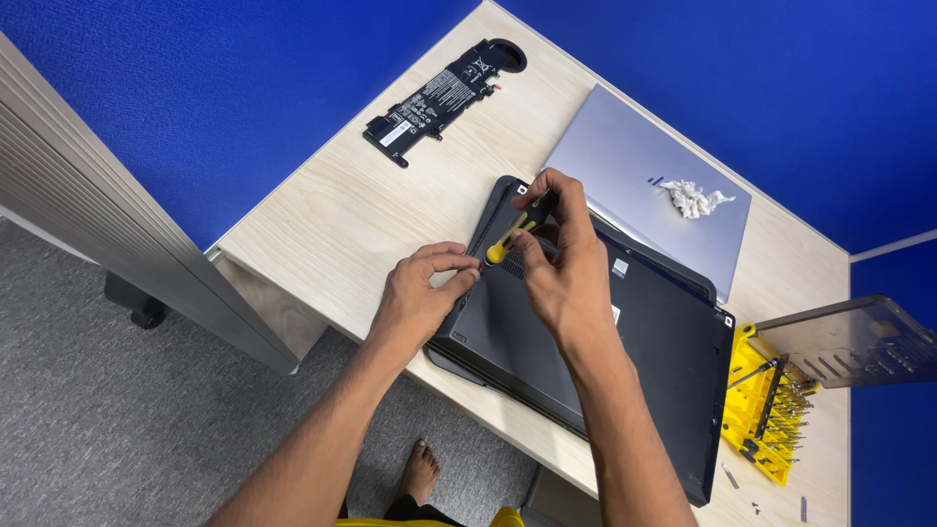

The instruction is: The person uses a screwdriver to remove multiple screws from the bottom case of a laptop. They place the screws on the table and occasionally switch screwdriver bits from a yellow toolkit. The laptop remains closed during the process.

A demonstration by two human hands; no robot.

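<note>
A dark grey laptop (644, 361) lies bottom side up on the light wooden desk (332, 224), one corner jutting over the near edge. My right hand (561, 263) grips a black and yellow screwdriver (508, 239), its tip set against the laptop's base near the far left corner. My left hand (420, 298) pinches the laptop's near left edge with fingers and thumb, just beside the screwdriver handle.
A black laptop battery (444, 93) lies at the desk's far end. A silver laptop lid (634, 181) carries a crumpled white tissue (693, 198). A yellow bit case (766, 405) with an open smoky lid sits at right, small screws near it. Blue partition walls surround the desk.
</note>
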